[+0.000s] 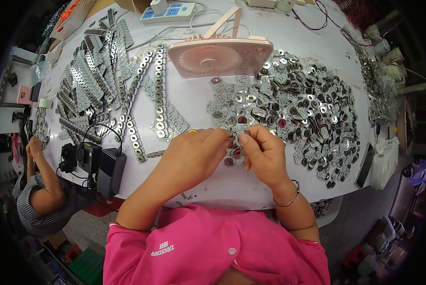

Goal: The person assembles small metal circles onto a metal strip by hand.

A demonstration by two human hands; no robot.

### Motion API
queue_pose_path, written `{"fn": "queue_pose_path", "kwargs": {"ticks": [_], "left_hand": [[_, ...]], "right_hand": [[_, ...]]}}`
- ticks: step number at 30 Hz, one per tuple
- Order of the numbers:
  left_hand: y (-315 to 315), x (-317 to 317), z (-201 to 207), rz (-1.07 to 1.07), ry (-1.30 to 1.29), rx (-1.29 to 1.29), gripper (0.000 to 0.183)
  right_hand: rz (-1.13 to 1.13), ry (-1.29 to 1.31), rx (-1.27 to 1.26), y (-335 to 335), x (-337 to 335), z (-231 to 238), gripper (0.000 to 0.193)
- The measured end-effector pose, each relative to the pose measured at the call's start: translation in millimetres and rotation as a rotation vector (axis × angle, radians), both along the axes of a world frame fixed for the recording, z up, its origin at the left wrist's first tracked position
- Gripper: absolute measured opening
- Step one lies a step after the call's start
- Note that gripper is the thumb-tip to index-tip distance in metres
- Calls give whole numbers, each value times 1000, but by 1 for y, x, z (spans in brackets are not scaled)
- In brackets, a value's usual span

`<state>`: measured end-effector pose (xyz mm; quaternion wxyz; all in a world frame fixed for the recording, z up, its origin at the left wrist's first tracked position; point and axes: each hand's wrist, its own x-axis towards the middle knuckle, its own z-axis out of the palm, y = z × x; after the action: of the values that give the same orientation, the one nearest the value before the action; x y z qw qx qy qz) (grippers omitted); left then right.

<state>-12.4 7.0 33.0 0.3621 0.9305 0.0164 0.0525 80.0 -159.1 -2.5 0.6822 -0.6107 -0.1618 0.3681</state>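
Over the near middle of the table, my left hand (191, 153) is closed, its fingertips pinched together. What it grips is mostly hidden. The end of a thin brownish metal strip (154, 154) runs behind this hand; whether the hand holds it I cannot tell. Close on its right, my right hand (266, 154) pinches a small metal part (245, 132) between thumb and forefinger. Just beyond the fingers spreads a pile of loose small metal parts (317, 109), many with round dark or shiny centres. Jointed metal strips (91, 78) with rings along them lie heaped on the left.
A pink fan (220, 56) stands beyond my hands. Behind it lies a power strip (169, 13). Black boxes with cables (111, 172) stand at the left edge. A plastic bag (385, 164) is at the right edge. Another person (49, 199) works at far left.
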Motion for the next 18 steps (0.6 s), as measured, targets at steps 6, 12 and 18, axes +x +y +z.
{"fn": "queue_pose_path", "kwargs": {"ticks": [6,12,18], "left_hand": [[-5,1,-8,32,-81,196,17],[-7,3,-7,11,-77,224,22],[-10,3,-14,25,-152,218,35]], "right_hand": [[-6,-183,-78,1,-2,0,17],[-85,-9,-19,4,-6,2,16],[-146,-1,-40,1,5,3,12]]}}
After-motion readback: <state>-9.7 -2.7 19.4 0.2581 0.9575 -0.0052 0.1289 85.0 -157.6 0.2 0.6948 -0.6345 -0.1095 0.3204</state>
